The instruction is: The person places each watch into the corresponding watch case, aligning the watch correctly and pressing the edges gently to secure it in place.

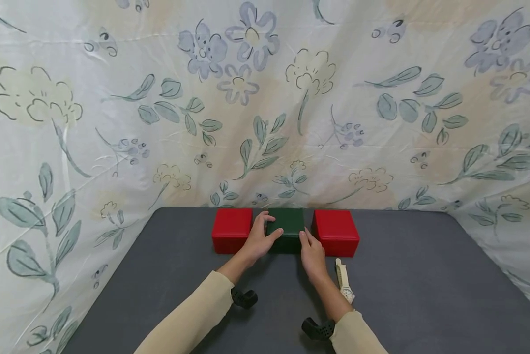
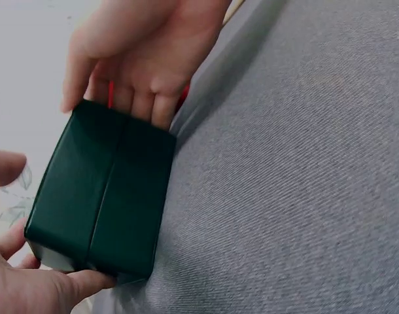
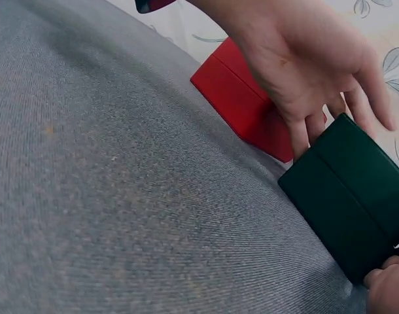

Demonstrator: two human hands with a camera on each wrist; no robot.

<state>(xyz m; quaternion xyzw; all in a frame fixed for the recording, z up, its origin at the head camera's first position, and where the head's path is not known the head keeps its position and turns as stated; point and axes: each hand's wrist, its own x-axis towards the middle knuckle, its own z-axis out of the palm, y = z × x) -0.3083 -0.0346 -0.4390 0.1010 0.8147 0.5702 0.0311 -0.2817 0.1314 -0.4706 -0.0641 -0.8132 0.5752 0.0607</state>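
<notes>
Green box (image 1: 289,223) at the far side of the bench (image 1: 176,275), between the left red box (image 1: 231,232) and the right red box (image 1: 336,231). Gripped at the left end by the fingers of the left hand (image 1: 257,240), at the right end by those of the right hand (image 1: 313,253). Lying directly between both, about equally near each, with long axis apparently left to right.

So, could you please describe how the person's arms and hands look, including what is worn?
The left sleeve and right sleeve are plain beige and end before the wrist. Near each cuff is a black, curved wrist device with small dots. The left hand and right hand are bare; I see no gloves, rings or cables.
</notes>
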